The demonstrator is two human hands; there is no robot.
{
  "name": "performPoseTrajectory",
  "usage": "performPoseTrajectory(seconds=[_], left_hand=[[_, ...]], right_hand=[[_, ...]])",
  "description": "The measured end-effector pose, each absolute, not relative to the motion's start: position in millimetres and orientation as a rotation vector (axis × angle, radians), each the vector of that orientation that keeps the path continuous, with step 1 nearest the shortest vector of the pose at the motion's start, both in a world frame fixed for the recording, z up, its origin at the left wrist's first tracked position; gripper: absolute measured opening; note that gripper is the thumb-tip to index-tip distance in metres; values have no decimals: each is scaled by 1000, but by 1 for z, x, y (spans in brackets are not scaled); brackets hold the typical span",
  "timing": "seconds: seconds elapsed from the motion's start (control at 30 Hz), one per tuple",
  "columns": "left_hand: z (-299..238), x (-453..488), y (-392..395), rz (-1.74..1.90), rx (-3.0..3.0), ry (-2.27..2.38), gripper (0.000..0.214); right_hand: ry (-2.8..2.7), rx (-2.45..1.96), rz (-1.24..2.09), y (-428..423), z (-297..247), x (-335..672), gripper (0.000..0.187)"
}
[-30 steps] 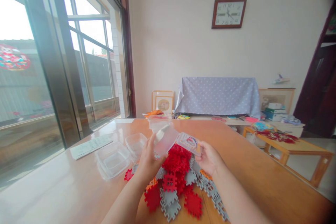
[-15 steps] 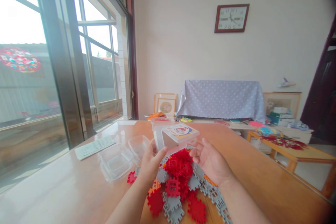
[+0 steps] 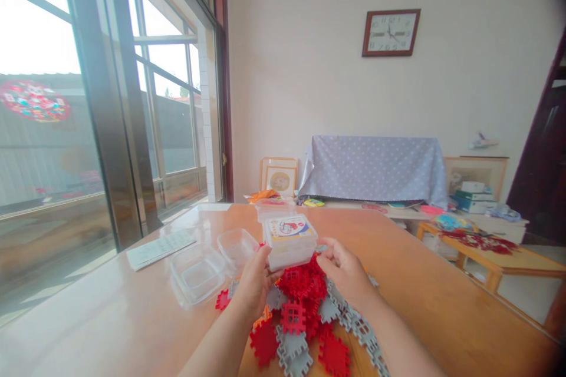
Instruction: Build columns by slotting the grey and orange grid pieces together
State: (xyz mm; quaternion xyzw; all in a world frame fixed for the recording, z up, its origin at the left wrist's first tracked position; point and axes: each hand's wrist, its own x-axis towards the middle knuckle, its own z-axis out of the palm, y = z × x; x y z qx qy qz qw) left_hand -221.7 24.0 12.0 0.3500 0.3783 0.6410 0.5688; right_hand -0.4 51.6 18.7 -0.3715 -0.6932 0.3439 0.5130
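Observation:
A clear plastic box [image 3: 289, 253] with a printed label on its lid is held above a heap of toy tiles. My left hand [image 3: 256, 280] grips its left side, thumb up along the wall and fingers partly hidden beneath. At the box's right corner is my right hand [image 3: 345, 271], its fingers loosely bent and the thumb apart from the index finger; whether the fingertips touch the box is hard to tell. Below lie notched red tiles [image 3: 292, 316], grey tiles [image 3: 294, 353] and a few orange ones [image 3: 263, 317], some hidden by my forearms.
Two clear containers, a larger one [image 3: 198, 274] and a smaller one [image 3: 237, 247], stand left of the heap. A pale printed sheet or booklet [image 3: 161, 247] lies farther left on the wooden table [image 3: 424, 306]. Another clear container [image 3: 274, 206] is behind the box.
The labelled box has turned from a tilted pose to nearly level and shifted slightly left. My right hand has moved left and a little lower, its fingers more bent.

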Motion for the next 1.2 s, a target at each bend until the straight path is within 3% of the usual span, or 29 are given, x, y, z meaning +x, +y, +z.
performPoseTrajectory(seconds=[0.17, 0.37, 0.63, 0.87, 1.2], left_hand=[[10, -225, 27, 1428, 841, 929, 64], [13, -220, 24, 1348, 955, 958, 63], [15, -221, 23, 1490, 997, 1084, 63], [18, -224, 22, 1472, 1143, 1280, 61], [18, -223, 21, 1499, 1188, 1313, 61]], right_hand=[[-1733, -903, 782, 50, 19, -2, 38], [-1808, -962, 649, 53, 16, 0, 22], [-1611, -1220, 331, 80, 14, 45, 24], [-1288, -1729, 77, 105, -11, 118, 30], [-1212, -1717, 119, 118, -38, 126, 56]])
